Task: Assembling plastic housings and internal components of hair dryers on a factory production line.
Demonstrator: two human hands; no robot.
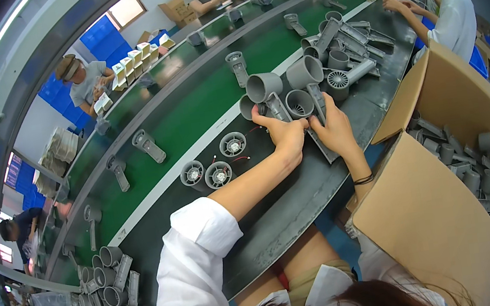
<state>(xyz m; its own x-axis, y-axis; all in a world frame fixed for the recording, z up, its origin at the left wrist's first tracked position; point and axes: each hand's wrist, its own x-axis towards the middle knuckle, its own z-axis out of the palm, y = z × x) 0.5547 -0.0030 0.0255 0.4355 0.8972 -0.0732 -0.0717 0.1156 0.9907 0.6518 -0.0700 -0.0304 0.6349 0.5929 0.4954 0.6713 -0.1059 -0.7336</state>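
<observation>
My left hand (285, 136) is closed around the handle of a grey plastic fan housing (264, 87), whose round cup points up and away from me. My right hand (334, 129) is closed on the handle of another grey housing (304, 72), close beside the first. The two hands nearly touch at the thumbs, and the fingertips are partly hidden. Between them stands a grey round cup (299, 104) with ribs inside. Left of my hands, three small round fan units (232, 145) with thin red wires lie on the dark worktop (267, 225).
More grey housings (361, 43) are heaped at the right, others (113, 284) at the lower left. A green conveyor belt (190, 120) carries spaced housings. An open cardboard box (423, 215) of grey parts stands at my right. Co-workers (450, 5) sit across and beside the line.
</observation>
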